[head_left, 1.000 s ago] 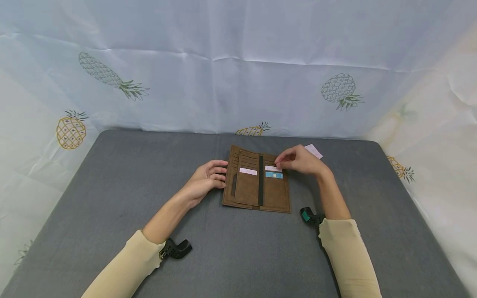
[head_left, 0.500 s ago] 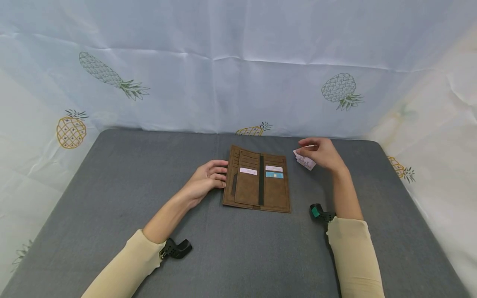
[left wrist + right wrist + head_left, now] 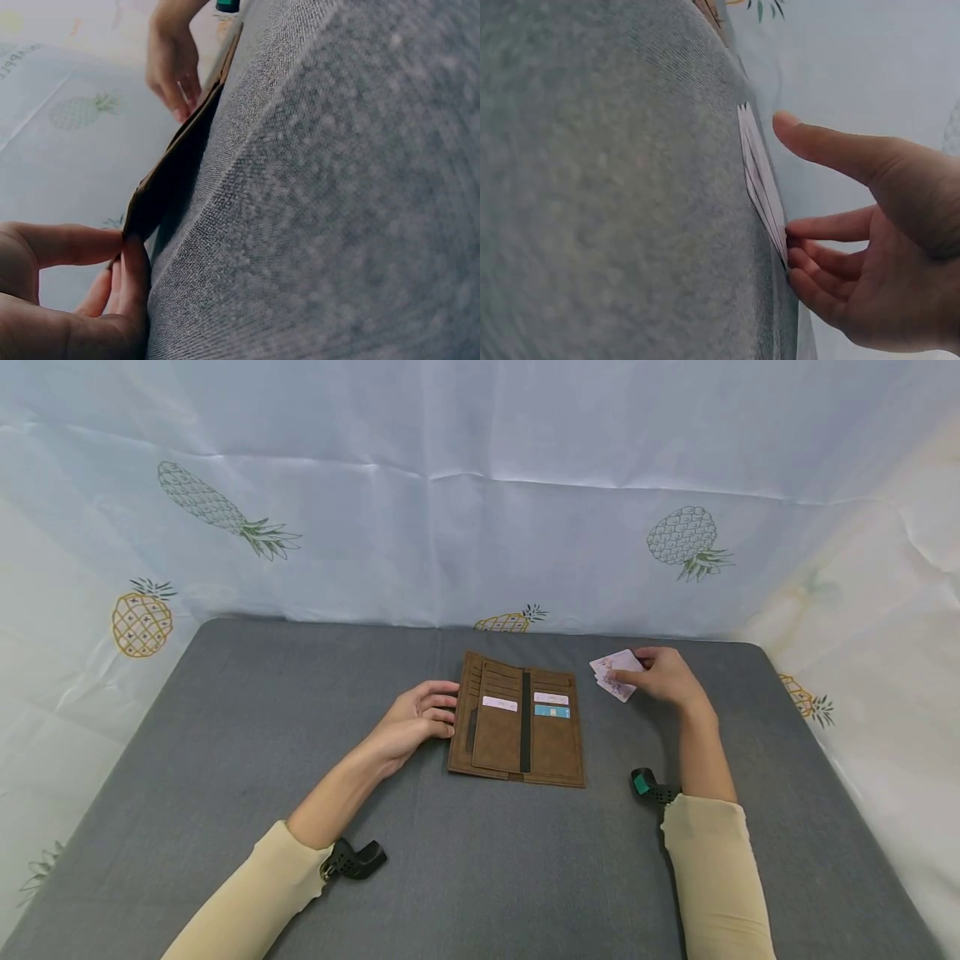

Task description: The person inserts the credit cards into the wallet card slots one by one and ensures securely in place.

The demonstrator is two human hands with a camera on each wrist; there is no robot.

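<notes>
In the head view a brown bifold wallet lies spread out on the grey table. Pink-white cards show in a slot on each side, and a blue card sits below the right one. My left hand pinches the wallet's left edge between thumb and fingers; the left wrist view shows that edge lifted a little. To the right of the wallet lies a small fanned stack of pinkish cards. My right hand is at the stack, its fingertips touching the cards' edge, while its thumb stands apart from them.
The grey table has a rounded far edge just behind the wallet and cards. A white curtain printed with pineapples hangs behind it and at both sides. Black wrist cameras jut inward from both sleeves.
My right hand has moved from the wallet's right slots to the loose cards at the right, then slid to their right side. The left hand and wallet have stayed in place.
</notes>
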